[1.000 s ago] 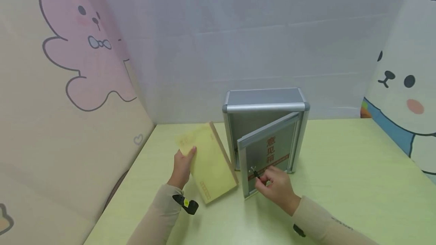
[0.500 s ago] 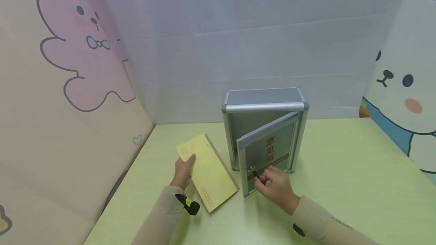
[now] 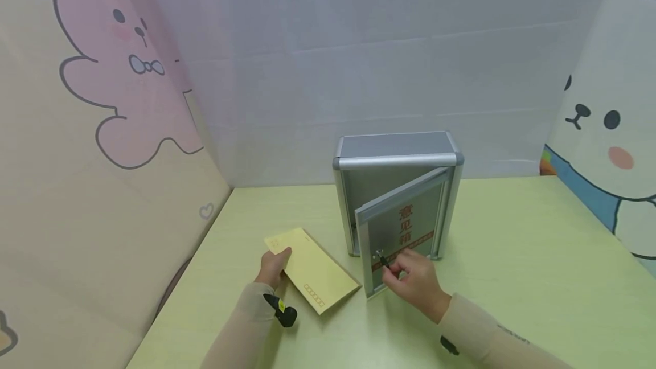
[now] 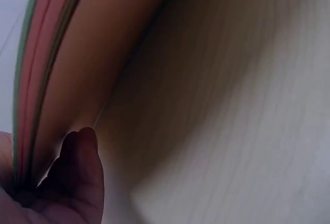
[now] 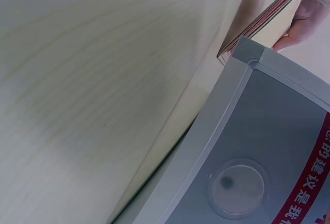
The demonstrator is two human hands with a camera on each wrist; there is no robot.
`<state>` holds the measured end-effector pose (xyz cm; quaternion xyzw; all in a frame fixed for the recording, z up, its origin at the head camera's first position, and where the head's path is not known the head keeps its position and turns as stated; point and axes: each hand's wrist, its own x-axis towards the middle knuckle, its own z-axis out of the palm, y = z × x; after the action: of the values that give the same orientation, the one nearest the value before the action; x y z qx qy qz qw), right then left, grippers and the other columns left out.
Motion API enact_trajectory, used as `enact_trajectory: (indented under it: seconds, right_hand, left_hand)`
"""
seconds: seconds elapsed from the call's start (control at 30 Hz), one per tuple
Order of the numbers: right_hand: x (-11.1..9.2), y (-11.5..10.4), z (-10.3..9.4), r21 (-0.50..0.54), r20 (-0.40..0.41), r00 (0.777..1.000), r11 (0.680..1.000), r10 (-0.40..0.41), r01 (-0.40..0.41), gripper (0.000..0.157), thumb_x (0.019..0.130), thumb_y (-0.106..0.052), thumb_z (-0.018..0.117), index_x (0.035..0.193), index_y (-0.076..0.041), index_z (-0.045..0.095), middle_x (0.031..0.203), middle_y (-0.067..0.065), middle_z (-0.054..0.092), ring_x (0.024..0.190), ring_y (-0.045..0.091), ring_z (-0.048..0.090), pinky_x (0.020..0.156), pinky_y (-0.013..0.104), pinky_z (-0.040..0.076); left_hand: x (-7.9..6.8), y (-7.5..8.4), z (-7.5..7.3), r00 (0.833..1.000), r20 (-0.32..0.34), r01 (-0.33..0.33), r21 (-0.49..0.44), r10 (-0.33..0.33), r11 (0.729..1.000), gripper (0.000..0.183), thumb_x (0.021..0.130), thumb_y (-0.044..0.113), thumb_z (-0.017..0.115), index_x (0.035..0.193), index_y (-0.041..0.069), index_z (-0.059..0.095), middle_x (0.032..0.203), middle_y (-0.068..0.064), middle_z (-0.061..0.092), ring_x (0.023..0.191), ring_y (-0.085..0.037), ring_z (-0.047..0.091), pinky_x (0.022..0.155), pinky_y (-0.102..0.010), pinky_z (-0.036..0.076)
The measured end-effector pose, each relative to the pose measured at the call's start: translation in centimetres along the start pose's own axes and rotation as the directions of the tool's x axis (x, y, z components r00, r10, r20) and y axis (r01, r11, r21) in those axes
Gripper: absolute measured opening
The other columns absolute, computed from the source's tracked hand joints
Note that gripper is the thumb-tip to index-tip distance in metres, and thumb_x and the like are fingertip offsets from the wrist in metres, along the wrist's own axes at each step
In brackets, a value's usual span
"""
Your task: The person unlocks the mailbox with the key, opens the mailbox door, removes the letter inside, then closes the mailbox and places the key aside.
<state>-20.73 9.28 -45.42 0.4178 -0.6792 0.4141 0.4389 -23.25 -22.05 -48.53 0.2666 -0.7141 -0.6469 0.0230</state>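
Note:
My left hand [image 3: 271, 270] grips a stack of yellow envelopes [image 3: 316, 271] by the left edge, thumb on top. Their layered edges [image 4: 44, 74], green, pink and brown, show in the left wrist view, with fingers [image 4: 85, 175] curled beneath. The stack hangs low over the table, tilted, its far corner close to the door. A silver suggestion box [image 3: 402, 146] stands upright, its door [image 3: 392, 218] swung partway out. At the door's lock, my right hand [image 3: 416, 285] pinches a black-headed key [image 3: 383, 259]. That hand is out of sight in the right wrist view.
The pale wooden table [image 3: 517, 255] extends to both sides of the box. Behind it hangs a plain light curtain [image 3: 287, 73]. Cartoon-printed panels [image 3: 128, 84] close off the left and right sides. Dark straps sit on both wrists.
My left hand has lowered the envelopes towards the table, and the stack now lies flatter, its top edge tipped down. The right hand, key and door stay in place.

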Motion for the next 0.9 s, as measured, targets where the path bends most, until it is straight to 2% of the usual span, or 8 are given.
enact_trajectory:
  seconds: [0.1,0.23,0.4,0.5,0.6,0.7,0.8,0.9]
  right_hand:
    - [0.0,0.0,0.0,-0.006,-0.001,1.000,1.000,-0.001,0.001,0.017,0.071,-0.007,0.060,0.057,-0.012,0.050,0.054,-0.004,0.052,0.049,0.010,0.044,0.045,0.014,0.037]
    - [-0.1,0.1,0.0,-0.012,-0.001,1.000,1.000,-0.008,0.008,0.018,0.072,-0.009,0.059,0.057,-0.012,0.050,0.054,-0.004,0.052,0.049,0.008,0.043,0.045,0.014,0.036]
    - [-0.2,0.2,0.0,-0.010,-0.001,1.000,1.000,-0.014,0.014,0.018,0.073,-0.009,0.059,0.058,-0.012,0.051,0.054,-0.004,0.052,0.050,0.007,0.043,0.044,0.014,0.036]
    - [-0.2,0.3,0.0,-0.008,-0.003,1.000,1.000,-0.014,0.014,0.018,0.073,-0.008,0.059,0.058,-0.012,0.050,0.055,-0.004,0.052,0.049,0.009,0.044,0.044,0.015,0.036]
    - [-0.1,0.2,0.0,-0.007,-0.003,1.000,1.000,-0.013,0.013,0.018,0.074,-0.009,0.059,0.058,-0.012,0.050,0.055,-0.004,0.052,0.049,0.009,0.044,0.044,0.014,0.036]
    - [-0.1,0.1,0.0,-0.007,-0.003,1.000,1.000,-0.012,0.012,0.018,0.074,-0.009,0.059,0.058,-0.012,0.051,0.055,-0.004,0.052,0.049,0.008,0.044,0.045,0.014,0.036]
    - [-0.1,0.0,0.0,-0.009,-0.002,1.000,1.000,-0.013,0.013,0.019,0.075,-0.010,0.058,0.058,-0.012,0.051,0.054,-0.004,0.052,0.049,0.008,0.044,0.045,0.014,0.037]
    - [-0.1,-0.1,-0.1,-0.007,-0.001,1.000,1.000,-0.011,0.011,0.021,0.078,-0.011,0.058,0.058,-0.012,0.051,0.054,-0.003,0.052,0.049,0.009,0.044,0.045,0.015,0.037]
  left_hand:
    - [0.1,-0.2,-0.4,1.000,0.004,0.014,0.045,-0.014,0.999,0.043,0.097,0.015,0.053,0.124,-0.017,0.043,0.093,-0.016,0.061,0.072,-0.015,0.063,0.066,-0.026,0.053]
    - [0.0,-0.4,-1.0,0.998,0.016,0.055,0.142,-0.058,0.988,0.033,0.097,0.015,0.051,0.112,-0.014,0.049,0.072,-0.009,0.060,0.053,-0.012,0.058,0.052,-0.024,0.050]
    - [0.0,-0.6,-1.9,0.994,0.030,0.093,0.254,-0.104,0.963,0.015,0.091,0.009,0.049,0.084,-0.004,0.052,0.056,-0.005,0.054,0.043,-0.011,0.049,0.043,-0.022,0.044]
    - [0.2,-0.4,-2.5,0.995,0.021,0.084,0.301,-0.094,0.950,0.019,0.087,0.009,0.049,0.069,0.003,0.047,0.052,-0.001,0.047,0.041,-0.010,0.043,0.041,-0.021,0.040]
    - [0.4,0.2,-3.1,0.999,-0.028,0.024,0.300,-0.016,0.954,0.023,0.089,0.013,0.049,0.069,0.007,0.041,0.054,0.002,0.038,0.042,-0.008,0.032,0.041,-0.021,0.032]
    - [0.3,1.2,-3.1,0.990,-0.077,-0.094,0.258,0.117,0.961,0.018,0.092,0.016,0.048,0.083,0.001,0.046,0.069,-0.002,0.042,0.051,-0.009,0.033,0.046,-0.023,0.032]
    - [-0.2,2.8,-2.4,0.967,-0.058,-0.235,0.189,0.250,0.953,0.020,0.094,0.013,0.050,0.105,-0.004,0.051,0.084,-0.008,0.051,0.061,-0.013,0.044,0.055,-0.026,0.038]
    - [-0.9,4.6,-1.2,0.929,0.035,-0.368,0.136,0.367,0.920,0.020,0.095,0.009,0.051,0.107,-0.006,0.054,0.082,-0.008,0.056,0.062,-0.014,0.049,0.058,-0.027,0.042]
